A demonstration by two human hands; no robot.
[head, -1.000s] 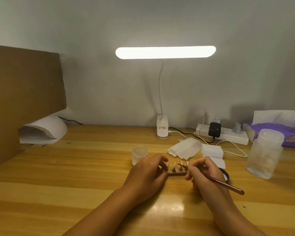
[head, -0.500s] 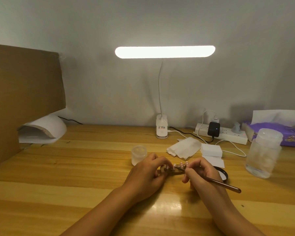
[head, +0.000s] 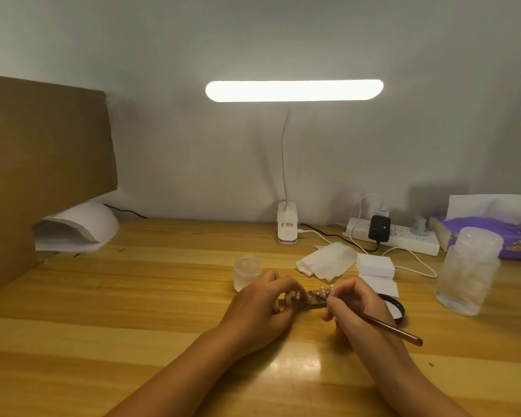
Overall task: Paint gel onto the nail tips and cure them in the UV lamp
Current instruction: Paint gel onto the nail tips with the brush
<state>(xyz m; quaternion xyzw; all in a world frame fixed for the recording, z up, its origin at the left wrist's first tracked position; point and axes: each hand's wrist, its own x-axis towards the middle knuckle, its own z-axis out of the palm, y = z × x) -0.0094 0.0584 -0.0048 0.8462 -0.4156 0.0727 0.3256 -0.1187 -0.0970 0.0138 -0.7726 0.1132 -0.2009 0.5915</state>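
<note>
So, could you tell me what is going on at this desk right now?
A person is painting gel onto nail tips. The left hand grips a strip of nail tips, and the right hand holds a thin brush like a pen, its tip at the nails. The white UV lamp sits apart at the far left of the desk, so the tips are not yet curing.

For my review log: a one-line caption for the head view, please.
Left hand grips the nail-tip holder while right hand holds a brush to the tips.
</note>
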